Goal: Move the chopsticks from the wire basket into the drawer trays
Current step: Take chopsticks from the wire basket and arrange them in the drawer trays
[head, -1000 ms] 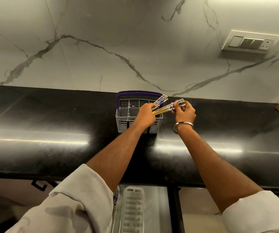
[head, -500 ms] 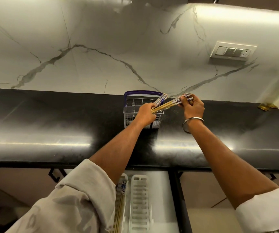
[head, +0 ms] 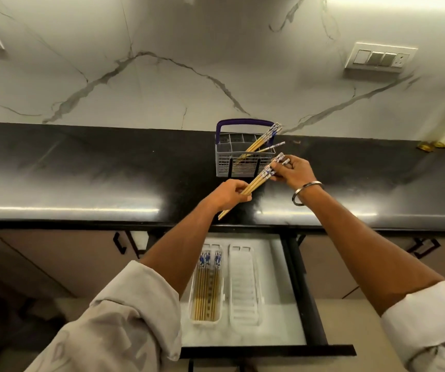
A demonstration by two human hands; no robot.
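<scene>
Chopsticks split 3 ways: basket, mid-air bundle, drawer tray.

Wire basket [head: 244, 159], grey w/ purple handle, upright on black counter; few bamboo chopsticks in basket [head: 259, 143] lean right, blue-white patterned ends up. Held bundle [head: 253, 183] slants over counter edge, just in front of basket. Left tray [head: 207, 285] has several lying lengthwise, patterned ends far; right tray [head: 244, 285] white, slotted.

Both hands are now pulled back from the wire basket [head: 245, 159], so the held bundle of chopsticks [head: 253, 182] sits in front of it, nearer the person, instead of over its rim, left hand [head: 230, 193] lower, right hand [head: 295, 173] beside it.
</scene>
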